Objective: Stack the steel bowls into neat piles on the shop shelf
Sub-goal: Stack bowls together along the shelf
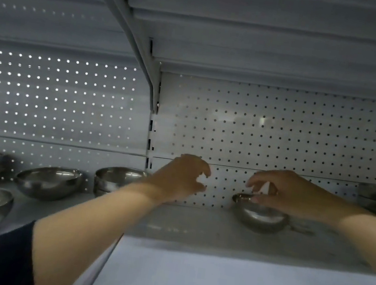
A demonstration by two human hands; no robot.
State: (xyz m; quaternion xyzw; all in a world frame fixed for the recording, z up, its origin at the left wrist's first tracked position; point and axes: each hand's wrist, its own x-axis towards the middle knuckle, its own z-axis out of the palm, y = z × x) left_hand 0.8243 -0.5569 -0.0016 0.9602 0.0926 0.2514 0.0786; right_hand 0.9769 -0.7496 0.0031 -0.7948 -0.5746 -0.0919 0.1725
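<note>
Nearest, left grip (185, 175) hanging loosely curled, holding nothing; bare shelf (193, 227) beneath. Right grip (272, 192) pinching rim of steel bowl (259, 216), near pegboard (281, 137).

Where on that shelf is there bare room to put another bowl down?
Bare shelf lies between the two-bowl stack and the lone bowl under the right hand, and along the front edge. The left side is crowded with loose bowls.

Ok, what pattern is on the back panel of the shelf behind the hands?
A regular grid of small round holes on a pale grey pegboard back panel, seen in the head view.
</note>
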